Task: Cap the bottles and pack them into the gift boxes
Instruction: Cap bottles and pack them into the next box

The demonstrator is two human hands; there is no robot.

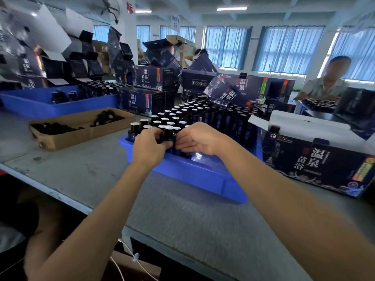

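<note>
My left hand (149, 148) hides most of the bottle (168, 131) it grips: only the silvery top and dark neck show above my curled fingers, at the near end of the blue crate (194, 175). My right hand (197, 139) reaches its fingertips to the bottle's lower side; I cannot tell whether they pinch or merely touch. The crate is packed with upright dark bottles (194, 112), the far ones blurred. Left of it, a cardboard tray (81, 136) holds black caps (106, 118). A gift box (316, 163) lies on the surface (182, 220) at right, partly cut off
</note>
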